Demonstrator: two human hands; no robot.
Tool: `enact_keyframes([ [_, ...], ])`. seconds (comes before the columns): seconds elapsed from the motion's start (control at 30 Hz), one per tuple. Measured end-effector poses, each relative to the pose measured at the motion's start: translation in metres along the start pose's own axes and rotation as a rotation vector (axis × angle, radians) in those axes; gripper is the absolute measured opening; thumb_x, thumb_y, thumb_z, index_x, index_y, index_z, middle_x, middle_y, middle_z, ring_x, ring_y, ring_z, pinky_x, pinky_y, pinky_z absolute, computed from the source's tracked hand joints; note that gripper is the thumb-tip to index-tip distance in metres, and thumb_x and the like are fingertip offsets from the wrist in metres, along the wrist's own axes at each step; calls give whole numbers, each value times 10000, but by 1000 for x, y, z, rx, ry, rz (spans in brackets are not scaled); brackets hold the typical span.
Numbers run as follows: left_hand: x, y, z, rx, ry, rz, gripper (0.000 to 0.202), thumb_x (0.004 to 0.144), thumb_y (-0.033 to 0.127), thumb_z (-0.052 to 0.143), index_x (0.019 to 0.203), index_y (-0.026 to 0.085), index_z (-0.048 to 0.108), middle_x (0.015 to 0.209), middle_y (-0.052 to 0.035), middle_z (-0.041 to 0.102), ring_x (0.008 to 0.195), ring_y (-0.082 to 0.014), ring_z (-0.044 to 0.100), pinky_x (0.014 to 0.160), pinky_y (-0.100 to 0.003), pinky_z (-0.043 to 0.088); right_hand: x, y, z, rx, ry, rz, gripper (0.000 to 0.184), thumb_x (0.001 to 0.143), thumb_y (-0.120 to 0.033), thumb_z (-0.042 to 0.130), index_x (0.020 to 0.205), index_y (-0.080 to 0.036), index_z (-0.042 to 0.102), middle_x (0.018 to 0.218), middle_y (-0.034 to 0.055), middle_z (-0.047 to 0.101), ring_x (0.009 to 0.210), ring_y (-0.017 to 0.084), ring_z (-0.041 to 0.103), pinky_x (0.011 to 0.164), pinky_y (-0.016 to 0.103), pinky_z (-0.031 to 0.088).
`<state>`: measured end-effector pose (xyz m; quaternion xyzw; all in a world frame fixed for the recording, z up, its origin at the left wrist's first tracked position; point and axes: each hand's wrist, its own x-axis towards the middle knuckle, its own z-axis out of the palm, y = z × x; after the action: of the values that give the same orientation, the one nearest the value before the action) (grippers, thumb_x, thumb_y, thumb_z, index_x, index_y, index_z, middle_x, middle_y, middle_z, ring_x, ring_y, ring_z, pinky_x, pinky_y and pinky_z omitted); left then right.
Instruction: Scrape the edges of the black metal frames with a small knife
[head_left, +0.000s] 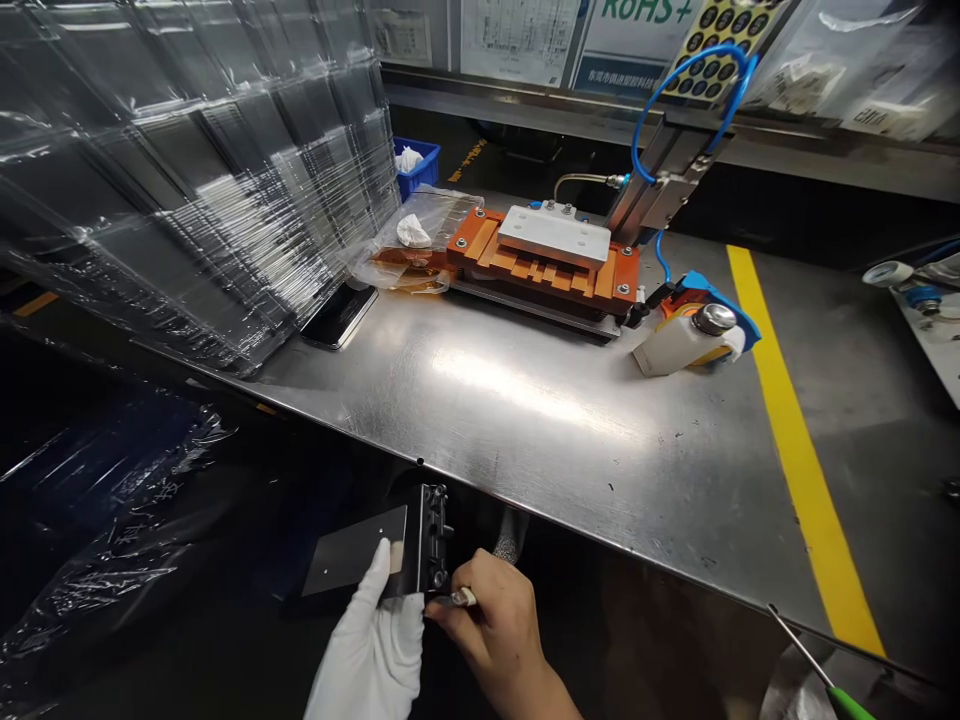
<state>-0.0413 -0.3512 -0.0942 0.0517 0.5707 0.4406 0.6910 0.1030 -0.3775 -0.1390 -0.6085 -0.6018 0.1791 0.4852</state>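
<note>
Steadying the black fixture (429,540) just below the steel bench (570,500) edge in the gloved left hand (367,630), fingers closed around it, while pinching a small tool (461,598) firmly at its corner with the nearly shut fingers of the bare right hand (499,625)

Past the right hand (499,625), a stainless steel workbench (525,400) stretches back to a metal ledge (570,120) under printed wall notices (517,40). A yellow tape stripe (795,450) runs along the bench to that hand's right. Clear plastic sheeting (187,190) rises far left; below it, the gloom hides what lies there.
</note>
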Motion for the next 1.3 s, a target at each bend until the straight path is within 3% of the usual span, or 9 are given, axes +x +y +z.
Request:
enact_keyframes([
  [0.07, 4, -2, 3, -14, 10, 29, 558, 778, -147, 654, 1258, 138, 643, 1273, -119, 651, 1097, -228, 670, 834, -161, 592, -5, -4, -8, 135, -76, 161, 413, 994, -567, 446, 854, -204, 583, 684, -26, 576, 560, 85, 523, 558, 224, 422],
  [0.2, 15, -10, 7, -79, 37, 100, 233, 907, 9, 623, 1087, 133, 700, 1133, -64, 719, 1043, -189, 691, 830, -175, 604, -12, -15, -24, 361, -312, 572, 408, 1026, -520, 348, 1135, -253, 638, 950, 36, 679, 815, 139, 665, 734, 245, 534],
  [0.37, 16, -22, 5, -54, 47, 68, 232, 946, 240, 683, 1130, 99, 680, 1115, -129, 705, 1045, -249, 688, 834, -340, 640, -9, -22, -24, 650, -568, 891, 627, 949, -707, 384, 1141, -164, 631, 747, 81, 719, 558, 145, 680, 521, 202, 480],
  [0.53, 10, -24, 12, -26, 85, 180, 314, 976, 351, 647, 1201, 133, 634, 1115, -107, 674, 949, -216, 687, 811, -379, 631, -6, -23, -16, 714, -585, 932, 684, 920, -747, 394, 1165, -147, 610, 739, 99, 729, 523, 157, 680, 449, 180, 449],
  [0.73, 1, -22, 9, 39, 90, 180, 398, 945, 291, 693, 1303, 144, 597, 1260, -145, 637, 1114, -272, 655, 883, -399, 632, -6, -25, -16, 718, -595, 963, 693, 908, -759, 404, 1147, -140, 601, 739, 101, 732, 513, 148, 674, 433, 164, 445],
  [0.87, -1, -20, -2, 92, 91, 90, 350, 932, 307, 694, 1216, 102, 672, 1248, -169, 654, 1191, -315, 615, 948, -319, 600, -4, -27, -16, 746, -592, 946, 690, 908, -757, 407, 1119, -132, 608, 708, 96, 725, 504, 142, 669, 433, 154, 442],
  [1.03, 3, -20, -11, 125, 114, 84, 275, 974, 192, 605, 1227, 113, 679, 1205, -143, 681, 1178, -271, 625, 933, -210, 573, 1, -31, -19, 781, -588, 987, 672, 910, -736, 438, 1122, -120, 602, 717, 91, 726, 499, 105, 646, 454, 136, 438],
  [1.17, 3, -21, -6, 122, 128, 95, 286, 971, 155, 613, 1252, 106, 637, 1198, -145, 676, 1102, -253, 667, 861, -281, 624, 1, -30, -19, 807, -600, 1019, 691, 886, -757, 457, 1116, -120, 595, 722, 91, 724, 509, 108, 644, 462, 144, 450],
  [1.3, 3, -22, 11, 100, 138, 166, 287, 953, 259, 676, 1192, 108, 629, 1148, -113, 663, 981, -225, 685, 798, -357, 637, -1, -29, -17, 785, -609, 1001, 715, 880, -778, 434, 1101, -116, 587, 685, 91, 714, 482, 116, 628, 454, 160, 458],
])
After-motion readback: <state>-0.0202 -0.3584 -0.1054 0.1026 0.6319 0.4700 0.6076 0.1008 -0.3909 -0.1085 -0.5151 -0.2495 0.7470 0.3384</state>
